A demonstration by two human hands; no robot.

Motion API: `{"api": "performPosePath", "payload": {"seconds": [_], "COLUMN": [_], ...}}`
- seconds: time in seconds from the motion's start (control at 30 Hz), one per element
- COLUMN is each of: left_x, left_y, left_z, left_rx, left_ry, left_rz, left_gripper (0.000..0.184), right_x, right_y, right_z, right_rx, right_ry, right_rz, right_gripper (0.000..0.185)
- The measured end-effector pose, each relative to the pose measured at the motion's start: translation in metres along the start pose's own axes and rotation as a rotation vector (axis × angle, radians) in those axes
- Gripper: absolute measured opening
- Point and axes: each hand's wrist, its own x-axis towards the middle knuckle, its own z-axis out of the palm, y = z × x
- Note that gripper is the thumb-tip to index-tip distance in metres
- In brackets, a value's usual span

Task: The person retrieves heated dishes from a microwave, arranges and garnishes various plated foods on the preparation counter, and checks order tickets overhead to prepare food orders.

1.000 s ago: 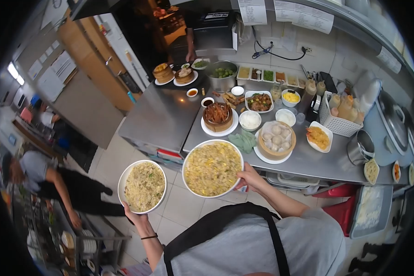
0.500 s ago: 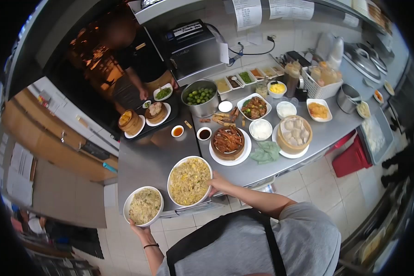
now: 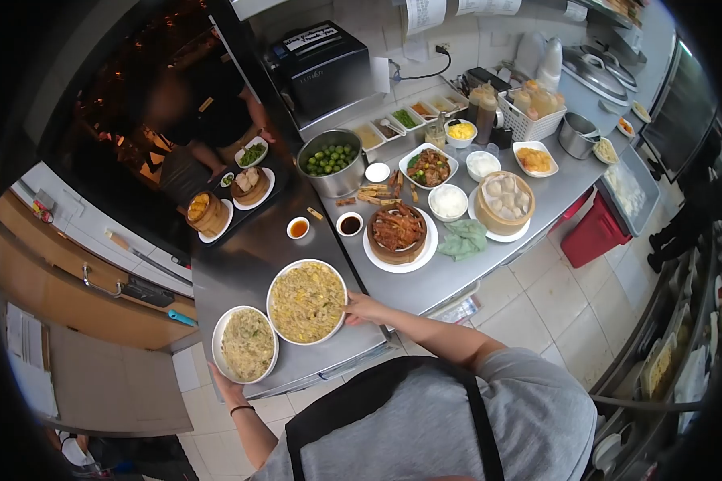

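Observation:
My left hand grips the near rim of a white bowl of fried rice at the counter's near left corner. My right hand is closed on the right edge of a larger white bowl of fried rice, its fingertips partly hidden by the bowl. The two bowls touch or nearly touch, the larger one to the right. Beyond them are a small bowl of orange sauce and one of dark sauce. A steamer of braised chicken feet stands on a plate to the right.
A co-worker leans behind a black tray with steamers. A pot of green vegetables, a green cloth, a dumpling steamer and several food bowls fill the counter. A red bin stands below on the right.
Both bowls have moved farther in over the counter and closer together, with my hands on them. My view has turned slightly. The co-worker has leaned nearer the tray.

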Motion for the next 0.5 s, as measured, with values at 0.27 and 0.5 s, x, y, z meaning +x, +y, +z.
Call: {"api": "performPosePath", "payload": {"seconds": [0.27,0.5], "left_x": [0.007,-0.004], "left_y": [0.010,0.003], "left_z": [0.014,0.163], "left_rx": [0.451,1.140], "left_ry": [0.425,0.527], "left_rz": [0.104,0.831], "left_gripper": [0.062,0.047], "right_x": [-0.028,-0.115], "right_y": [-0.038,-0.112], "right_z": [-0.068,-0.191], "right_rx": [-0.374,-0.388], "right_ry": [-0.081,0.487], "right_rz": [-0.398,-0.400], "right_gripper": [0.026,0.011]}}
